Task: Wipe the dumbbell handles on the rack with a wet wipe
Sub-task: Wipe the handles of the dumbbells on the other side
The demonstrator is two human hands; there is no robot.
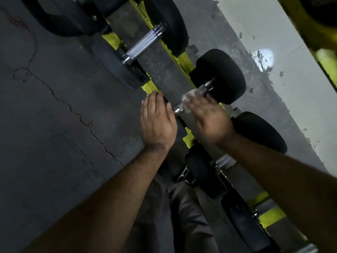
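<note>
Both forearms reach out from the bottom of the view toward a yellow-and-grey dumbbell rack (184, 59) that runs diagonally across the dark gym floor (54, 106). On the near side, the left hand (157, 119) lies over the front end of the middle dumbbell, fingers fairly straight and laid on it, as if to steady it. Across from it, the right hand (209, 117) presses a white wet wipe (188, 99) onto that dumbbell's chrome handle (204, 89); its grip looks flattened over the wipe, though motion blur hides whether the fingers curl under the bar. That handle sits between the left hand and the round black weight head (221, 75).

By my reading, the wiping of this handle is in progress. Further up the rack, a knurled handle (144, 46) shows no trace of wiping either way. Nearer, another handle (226, 160) peeks out under the right forearm. How many are already done cannot be judged; at least several handles remain within reach.
</note>
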